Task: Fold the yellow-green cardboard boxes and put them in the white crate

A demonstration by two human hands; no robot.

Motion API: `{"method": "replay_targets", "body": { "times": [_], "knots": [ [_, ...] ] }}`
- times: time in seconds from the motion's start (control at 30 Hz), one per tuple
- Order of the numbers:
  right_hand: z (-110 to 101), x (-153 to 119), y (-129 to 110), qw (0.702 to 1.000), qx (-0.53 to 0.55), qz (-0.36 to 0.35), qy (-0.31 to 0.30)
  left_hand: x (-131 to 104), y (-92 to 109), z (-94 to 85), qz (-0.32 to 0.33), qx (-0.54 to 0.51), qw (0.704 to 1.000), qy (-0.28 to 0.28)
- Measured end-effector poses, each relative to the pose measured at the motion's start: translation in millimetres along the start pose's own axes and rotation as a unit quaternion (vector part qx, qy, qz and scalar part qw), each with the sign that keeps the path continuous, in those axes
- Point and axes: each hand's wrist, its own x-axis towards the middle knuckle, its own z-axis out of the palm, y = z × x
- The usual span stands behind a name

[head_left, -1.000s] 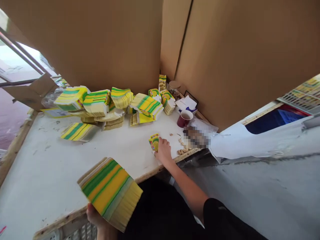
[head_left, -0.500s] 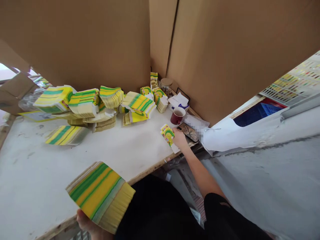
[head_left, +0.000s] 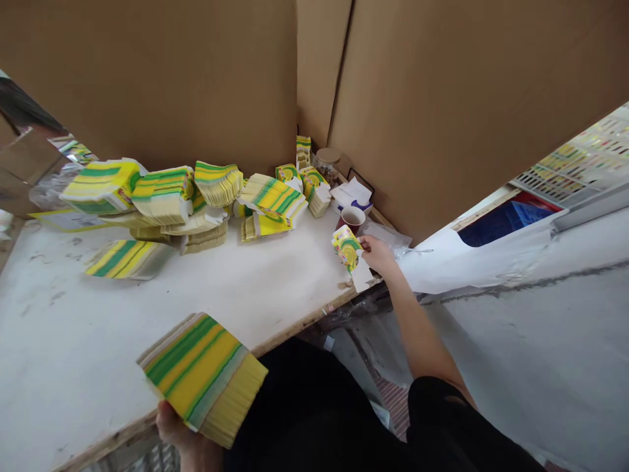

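My left hand [head_left: 183, 432] is closed around the lower left end of a thick stack of flat, folded cartons [head_left: 204, 370], striped yellow, green and white. The stack is tilted over the table's front edge, against my dark clothing. Out to the right, my right hand [head_left: 378, 254] pinches a flat yellow and green carton [head_left: 348, 249] with white flaps by its right side. This carton is just in front of a dark red mug [head_left: 352, 219], above the table's right end. Whether it is a single carton or a few together, I cannot tell.
Several stacks of the same cartons [head_left: 162, 193] line the back of the white table [head_left: 216, 278], one loose bundle [head_left: 125, 259] in front. Cardboard sheets [head_left: 196, 78] stand behind them. Near the mug are a lidded jar [head_left: 328, 162] and white paper [head_left: 351, 193].
My right hand has moved slightly right and up with the carton, which has come away from the table and now covers the phone. My left hand still holds its stack, nearly unmoved.
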Motion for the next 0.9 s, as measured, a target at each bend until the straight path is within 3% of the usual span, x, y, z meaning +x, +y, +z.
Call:
{"method": "replay_targets", "body": {
  "times": [0.13, 0.23, 0.43, 0.57, 0.73, 0.9],
  "knots": [
    [19.3, -6.9, -9.8, 0.999, 0.015, -0.029, -0.037, 1.2, -3.4, -0.1, -0.027, 0.004, 1.0, 0.016],
    [28.6, -9.0, -12.7, 0.999, 0.001, -0.028, -0.031, 0.2, -2.2, 2.4, -0.049, -0.001, 0.998, 0.028],
    [3.7, 0.1, 6.5, 1.0, -0.018, -0.009, 0.015, 0.4, -0.8, 1.0, -0.042, -0.018, 0.998, 0.033],
    [-10.0, 6.5, 18.9, 1.0, -0.012, 0.0, 0.011, 5.7, -6.8, -6.2, -0.044, -0.033, 0.998, 0.014],
    [2.2, 10.7, 21.8, 1.0, -0.02, 0.001, -0.015, 12.5, -14.2, -14.0, -0.043, -0.043, 0.998, -0.013],
    [13.1, 8.5, 20.0, 0.997, -0.065, 0.022, 0.034, 18.9, -20.0, -24.7, -0.043, -0.072, 0.996, -0.021]
  ]
}}
